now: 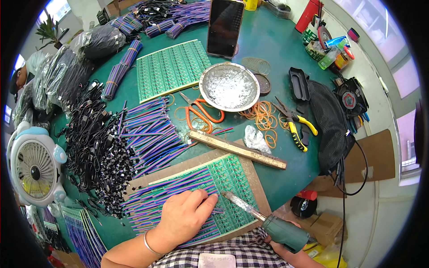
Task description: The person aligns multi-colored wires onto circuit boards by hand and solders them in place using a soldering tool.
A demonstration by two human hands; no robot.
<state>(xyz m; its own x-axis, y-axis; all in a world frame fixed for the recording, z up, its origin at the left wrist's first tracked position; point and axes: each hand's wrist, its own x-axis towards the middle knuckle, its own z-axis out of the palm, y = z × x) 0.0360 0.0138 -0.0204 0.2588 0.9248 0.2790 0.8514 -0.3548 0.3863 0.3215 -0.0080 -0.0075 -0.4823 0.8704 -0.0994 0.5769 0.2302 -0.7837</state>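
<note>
My left hand [185, 216], a bangle on its wrist, rests over strands of purple, blue and green wire [167, 190]. Its fingers are curled together at the wire ends, closed on a wire that they mostly hide. Those wires lie in rows across a green circuit board panel [237, 183] on a brown backing board [263, 198]. My right hand [280, 250], partly hidden under the green handle, grips a soldering iron [243, 205]. The iron's tip is over the panel, just right of my left fingertips.
A wooden bar [237, 149] lies across the backing board's far edge. Beyond are orange-handled scissors [203, 116], a metal bowl [230, 87], pliers [297, 125], rubber bands [261, 116], a phone [225, 29] and another panel [170, 67]. Black cables [91, 129] and a fan [35, 167] occupy the left.
</note>
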